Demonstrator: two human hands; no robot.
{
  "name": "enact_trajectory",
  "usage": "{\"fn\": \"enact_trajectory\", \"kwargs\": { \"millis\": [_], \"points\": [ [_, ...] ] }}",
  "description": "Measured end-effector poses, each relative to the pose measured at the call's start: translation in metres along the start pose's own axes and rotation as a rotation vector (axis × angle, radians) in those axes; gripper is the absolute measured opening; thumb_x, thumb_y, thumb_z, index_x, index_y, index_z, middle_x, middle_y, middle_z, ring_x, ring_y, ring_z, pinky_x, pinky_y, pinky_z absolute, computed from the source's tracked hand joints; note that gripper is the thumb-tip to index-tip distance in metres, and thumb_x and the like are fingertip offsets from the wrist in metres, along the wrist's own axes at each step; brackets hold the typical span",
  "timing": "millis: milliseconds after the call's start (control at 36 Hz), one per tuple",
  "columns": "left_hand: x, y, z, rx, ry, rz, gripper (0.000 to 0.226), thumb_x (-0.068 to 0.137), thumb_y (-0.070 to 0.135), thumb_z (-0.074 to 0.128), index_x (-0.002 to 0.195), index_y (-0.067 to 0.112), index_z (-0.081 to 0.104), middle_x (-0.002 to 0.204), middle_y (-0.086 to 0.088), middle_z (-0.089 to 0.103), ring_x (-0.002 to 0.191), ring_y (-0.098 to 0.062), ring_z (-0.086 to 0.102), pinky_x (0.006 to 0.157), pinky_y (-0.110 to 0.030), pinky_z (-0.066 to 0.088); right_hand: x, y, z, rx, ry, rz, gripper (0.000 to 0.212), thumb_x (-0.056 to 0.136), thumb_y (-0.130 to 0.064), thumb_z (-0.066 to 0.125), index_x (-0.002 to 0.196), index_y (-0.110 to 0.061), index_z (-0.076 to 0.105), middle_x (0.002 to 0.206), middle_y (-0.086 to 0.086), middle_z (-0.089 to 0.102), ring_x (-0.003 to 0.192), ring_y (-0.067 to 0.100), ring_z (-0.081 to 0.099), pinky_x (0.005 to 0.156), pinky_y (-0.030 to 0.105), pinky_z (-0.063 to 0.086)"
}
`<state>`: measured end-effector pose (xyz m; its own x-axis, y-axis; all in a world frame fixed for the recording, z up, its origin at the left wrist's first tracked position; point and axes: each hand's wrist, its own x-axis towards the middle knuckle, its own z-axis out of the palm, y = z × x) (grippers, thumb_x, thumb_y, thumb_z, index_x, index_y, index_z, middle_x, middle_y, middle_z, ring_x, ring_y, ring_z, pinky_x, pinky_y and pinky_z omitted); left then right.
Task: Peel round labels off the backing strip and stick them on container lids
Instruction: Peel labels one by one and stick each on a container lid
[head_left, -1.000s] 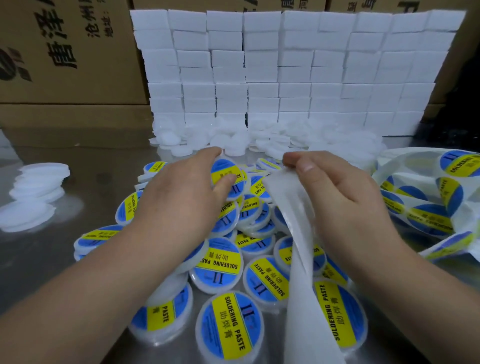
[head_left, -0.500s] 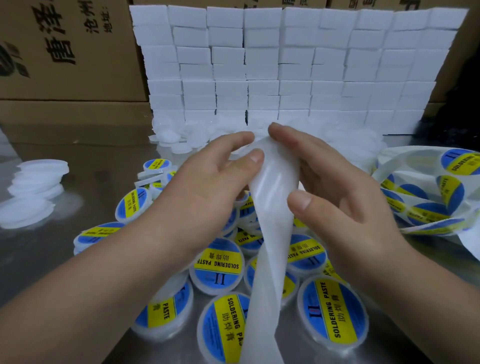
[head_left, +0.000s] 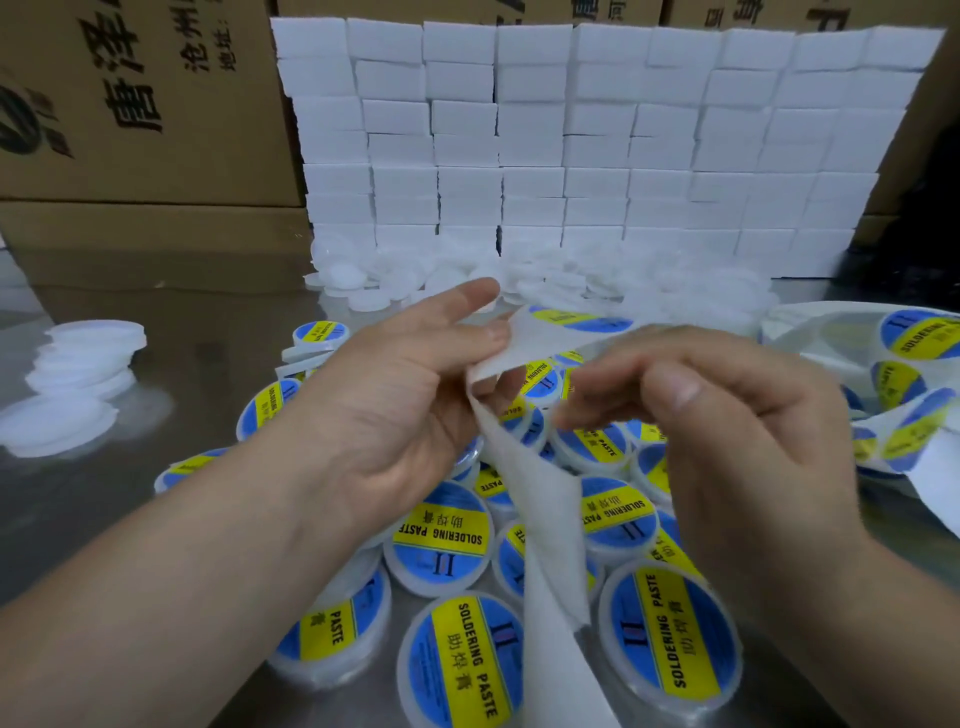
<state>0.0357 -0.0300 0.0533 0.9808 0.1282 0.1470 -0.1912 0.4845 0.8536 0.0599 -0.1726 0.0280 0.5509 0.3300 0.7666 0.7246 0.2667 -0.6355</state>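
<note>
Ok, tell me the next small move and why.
Probably pinch the edge of the label with the right hand and peel it off: the left hand holds the backing strip bent, and that label sits at the fold.

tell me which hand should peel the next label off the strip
Right, probably. The left hand pinches the backing strip beside the next label, steadying it; the right hand sits just below that label, fingertips pointing at the strip.
</note>
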Motion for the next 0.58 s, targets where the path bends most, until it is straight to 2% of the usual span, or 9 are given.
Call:
{"fn": "enact_trajectory", "kwargs": {
  "millis": [56,111,194,222,278,333,389,528,583],
  "points": [
    [0.001,0.001,0.0,-0.011,0.011,0.025,0.025,0.084,-0.006,0.048,0.102,0.007,0.059,0.05,0.001,0.061,0.035,-0.004,0.048,0.062,-0.022,0.055,0.003,0.002,-0.001,-0.123,0.116,0.085,0.031,0.072,-0.04,0.046,0.061,-0.02,0.066,0.058,-0.004,0.065,0.058,0.015,0.063,0.057,0.026,0.052],
    [0.0,0.003,0.0,-0.029,0.001,0.046,0.023,0.086,-0.004,0.047,0.103,0.007,0.058,0.047,0.001,0.06,0.035,-0.003,0.051,0.068,-0.025,0.054,0.006,0.006,0.0,-0.203,0.134,0.229,0.042,0.071,-0.055,0.04,0.069,-0.023,0.067,0.064,-0.005,0.069,0.063,0.014,0.065,0.063,0.034,0.054],
    [-0.004,0.004,0.002,0.02,-0.024,0.057,0.027,0.08,-0.002,0.052,0.103,0.011,0.06,0.067,-0.002,0.071,0.048,-0.007,0.062,0.06,-0.023,0.057,0.007,0.007,0.004,-0.364,0.124,0.306,0.065,0.07,-0.065,0.034,0.087,-0.008,0.06,0.089,0.009,0.066,0.081,0.023,0.062,0.075,0.046,0.052],
    [-0.005,0.004,0.002,0.058,-0.037,0.061,0.03,0.076,0.0,0.055,0.102,0.013,0.06,0.077,-0.002,0.074,0.053,-0.008,0.064,0.055,-0.02,0.055,0.007,0.006,0.004,-0.384,0.147,0.322,0.066,0.07,-0.065,0.036,0.09,-0.005,0.053,0.096,0.01,0.06,0.084,0.025,0.056,0.073,0.043,0.048],
    [-0.006,0.0,0.001,0.152,-0.054,0.079,0.031,0.075,-0.001,0.057,0.101,0.016,0.06,0.09,-0.002,0.074,0.061,-0.01,0.068,0.052,-0.019,0.053,0.007,0.005,0.002,-0.361,0.217,0.355,0.062,0.071,-0.061,0.038,0.087,-0.001,0.042,0.097,0.001,0.052,0.082,0.017,0.05,0.061,0.027,0.042],
    [-0.005,-0.004,-0.002,0.328,-0.051,0.148,0.033,0.079,-0.005,0.058,0.099,0.02,0.061,0.094,0.002,0.073,0.073,-0.013,0.07,0.062,-0.024,0.057,0.008,0.003,0.001,-0.316,0.28,0.364,0.057,0.07,-0.054,0.042,0.072,0.002,0.037,0.067,0.001,0.051,0.06,0.01,0.05,0.05,0.015,0.038],
    [-0.004,-0.01,-0.005,0.519,-0.044,0.215,0.034,0.076,0.001,0.067,0.097,0.028,0.062,0.096,0.006,0.072,0.083,-0.014,0.07,0.073,-0.03,0.057,0.009,0.003,0.0,-0.25,0.339,0.356,0.046,0.069,-0.048,0.048,0.064,-0.003,0.035,0.055,-0.007,0.041,0.048,0.002,0.042,0.042,0.008,0.034],
    [-0.004,-0.015,-0.007,0.725,-0.03,0.232,0.03,0.063,0.026,0.061,0.091,0.035,0.062,0.09,0.014,0.07,0.077,-0.01,0.069,0.071,-0.03,0.056,0.009,0.001,0.003,-0.025,0.292,0.321,0.008,0.07,-0.024,0.057,0.069,-0.017,0.055,0.055,-0.012,0.057,0.05,0.0,0.054,0.046,0.011,0.044],
    [-0.005,-0.015,-0.006,0.739,-0.034,0.196,0.026,0.064,0.03,0.063,0.09,0.033,0.062,0.078,0.014,0.069,0.066,-0.007,0.066,0.061,-0.022,0.053,0.01,0.004,0.001,0.006,0.313,0.299,0.006,0.07,-0.016,0.057,0.075,-0.014,0.055,0.063,-0.006,0.062,0.06,0.01,0.061,0.056,0.025,0.053]
  ]
}}
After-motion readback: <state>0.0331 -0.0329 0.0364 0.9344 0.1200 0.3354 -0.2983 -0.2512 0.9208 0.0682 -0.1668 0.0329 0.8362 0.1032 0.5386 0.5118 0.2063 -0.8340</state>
